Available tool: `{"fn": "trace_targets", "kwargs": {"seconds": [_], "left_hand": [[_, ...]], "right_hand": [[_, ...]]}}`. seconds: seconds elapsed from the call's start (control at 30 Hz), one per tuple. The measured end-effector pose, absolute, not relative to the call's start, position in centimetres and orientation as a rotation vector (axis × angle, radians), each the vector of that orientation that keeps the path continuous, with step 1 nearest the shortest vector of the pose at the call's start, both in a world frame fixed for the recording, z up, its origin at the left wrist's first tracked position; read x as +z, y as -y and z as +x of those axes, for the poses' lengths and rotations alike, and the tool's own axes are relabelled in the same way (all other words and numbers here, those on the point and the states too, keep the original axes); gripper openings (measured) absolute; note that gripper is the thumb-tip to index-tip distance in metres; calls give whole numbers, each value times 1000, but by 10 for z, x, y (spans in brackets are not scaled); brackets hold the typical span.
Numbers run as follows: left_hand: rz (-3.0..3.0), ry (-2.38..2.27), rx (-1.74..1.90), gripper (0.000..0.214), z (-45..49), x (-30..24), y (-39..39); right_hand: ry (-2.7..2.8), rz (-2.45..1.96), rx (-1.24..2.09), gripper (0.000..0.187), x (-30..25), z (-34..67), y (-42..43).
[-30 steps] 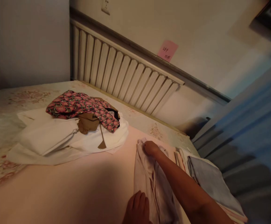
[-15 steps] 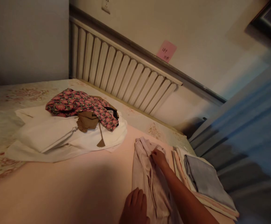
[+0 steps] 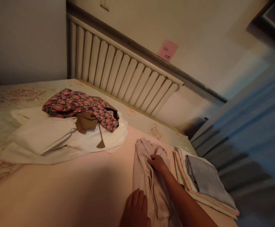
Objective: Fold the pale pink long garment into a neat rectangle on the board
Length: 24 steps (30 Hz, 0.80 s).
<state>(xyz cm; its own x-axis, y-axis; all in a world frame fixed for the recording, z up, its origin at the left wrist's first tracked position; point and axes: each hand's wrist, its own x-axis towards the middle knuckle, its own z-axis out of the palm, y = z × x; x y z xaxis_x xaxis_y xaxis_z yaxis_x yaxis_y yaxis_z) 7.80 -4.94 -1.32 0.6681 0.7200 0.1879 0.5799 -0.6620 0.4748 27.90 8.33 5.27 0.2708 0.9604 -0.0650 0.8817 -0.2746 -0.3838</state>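
- Atop the flat, pale pink sheet (image 3: pixel 56 192) lies a long, mauve-pink garment of thin, creased fabric (image 3: pixel 140 167), the landmark for all positions below.
- Right hand (image 3: pixel 157 162): on the garment's upper part, fingers bent, fingertips against the cloth. Whether they pinch a fold or only press cannot be told.
- Left hand (image 3: pixel 137 205): at the garment's lower left edge, knuckles up, fingers together. The palm side is hidden; its grip cannot be told.
- Right of the garment: a neatly folded stack of cloths, grey-blue on top (image 3: pixel 206 175).
- Left of the garment, well apart: a loose white cloth (image 3: pixel 40 135) beneath a red-and-dark floral garment (image 3: pixel 80 102).
- Recommended handling: steady the garment's lower left edge with light pressure; straighten the lengthwise creases gently, as the fabric looks prone to bunching.
- Caution: sideways pulling could skew the layers. Keep the right forearm clear of the folded stack.
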Motion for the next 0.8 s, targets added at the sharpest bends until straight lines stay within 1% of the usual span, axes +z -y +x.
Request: {"fn": "trace_targets", "kwargs": {"seconds": [0.13,0.27,0.33,0.4,0.5,0.57,0.63,0.7,0.8], "left_hand": [[2505,-1022,506,52,78,-11,50],[2496,-1039,511,52,79,-12,50],[2497,-1030,504,53,79,-13,50],[2504,-1026,511,53,79,-14,50],[2519,-1029,531,54,79,-15,51],[2527,-1026,536,54,79,-15,51],[2526,-1027,536,55,79,-16,51],[2527,-1034,540,54,80,-17,51],[2545,-1026,552,53,82,-21,50]], "right_hand": [[1828,-2212,210,15,53,261,-70],[2042,-2127,-129,20,49,249,-57],[2034,-2107,-235,21,47,248,-57],[1890,-2142,-205,20,47,252,-62],[1629,-2238,-29,24,47,264,-74],[1541,-2295,56,27,47,274,-83],[1504,-2340,99,25,46,281,-89],[1461,-2371,94,23,46,284,-94],[1432,-2374,16,29,51,278,-101]]}}
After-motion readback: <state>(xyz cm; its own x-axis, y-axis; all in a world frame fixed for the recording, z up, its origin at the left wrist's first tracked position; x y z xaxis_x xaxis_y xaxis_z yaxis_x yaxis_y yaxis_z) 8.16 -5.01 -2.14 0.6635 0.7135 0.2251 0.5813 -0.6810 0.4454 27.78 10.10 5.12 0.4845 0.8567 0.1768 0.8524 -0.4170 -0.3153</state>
